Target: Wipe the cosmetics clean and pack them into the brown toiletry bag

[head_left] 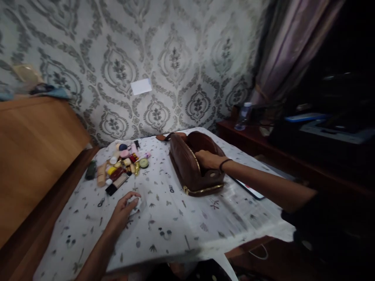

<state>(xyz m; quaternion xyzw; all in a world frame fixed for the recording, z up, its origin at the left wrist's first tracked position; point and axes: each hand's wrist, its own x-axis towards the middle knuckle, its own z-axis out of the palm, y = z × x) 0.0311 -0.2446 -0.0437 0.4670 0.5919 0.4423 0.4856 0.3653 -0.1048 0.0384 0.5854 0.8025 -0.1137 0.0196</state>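
Note:
A brown leather bag (183, 162) with a gold zipper stands unzipped on the table. My right hand (207, 159) reaches into its opening, and the bag's side hides the fingers. Close to the table's left part, my left hand (126, 206) is closed on a small crumpled white wad (136, 203), which looks like a tissue. Beyond that hand lies a loose pile of cosmetics: a beige tube (101, 174), a black-capped bottle (117, 184), a round green container (143, 163), a pink round item (124, 153) and several other small pieces.
A patterned white cloth (164, 218) covers the table. A tablet or phone (250, 189) lies right of the bag. On the dark red side table stands a clear bottle (242, 117). An orange-brown wooden panel (38, 156) rises at the left, and a patterned wall (175, 78) stands behind.

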